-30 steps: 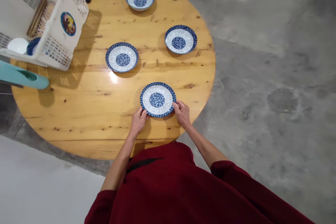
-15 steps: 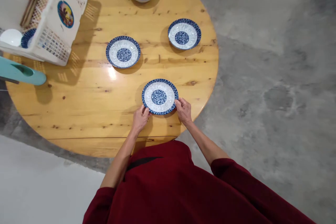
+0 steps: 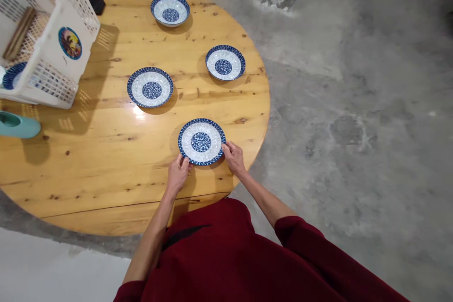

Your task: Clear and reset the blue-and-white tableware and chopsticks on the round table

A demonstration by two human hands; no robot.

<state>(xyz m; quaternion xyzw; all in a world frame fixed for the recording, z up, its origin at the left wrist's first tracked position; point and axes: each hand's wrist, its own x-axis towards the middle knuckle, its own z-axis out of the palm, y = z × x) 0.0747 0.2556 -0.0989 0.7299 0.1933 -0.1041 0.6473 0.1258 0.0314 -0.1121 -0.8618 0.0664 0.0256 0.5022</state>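
Note:
A blue-and-white patterned plate (image 3: 201, 142) is at the near side of the round wooden table. My left hand (image 3: 178, 172) pinches its lower left rim, and my right hand (image 3: 234, 156) grips the rim on the right. Whether the plate touches the wood or hovers just above it, I cannot tell. Beyond it are three similar blue-rimmed dishes: a shallow dish (image 3: 150, 87) to the left, another dish (image 3: 225, 62) to the right, and a deeper bowl (image 3: 170, 10) at the back.
A white plastic basket (image 3: 56, 56) with sticks and a blue-rimmed dish inside stands at the left on the wooden table (image 3: 106, 165). Behind it lies a black phone-like object (image 3: 96, 5). A turquoise container (image 3: 21, 125) is at the left edge. Grey concrete floor (image 3: 336, 104) surrounds the table.
The camera view has shifted, so the table and everything on it appear lower and further left. Both hands keep their hold on the plate, which has hardly moved relative to the other dishes.

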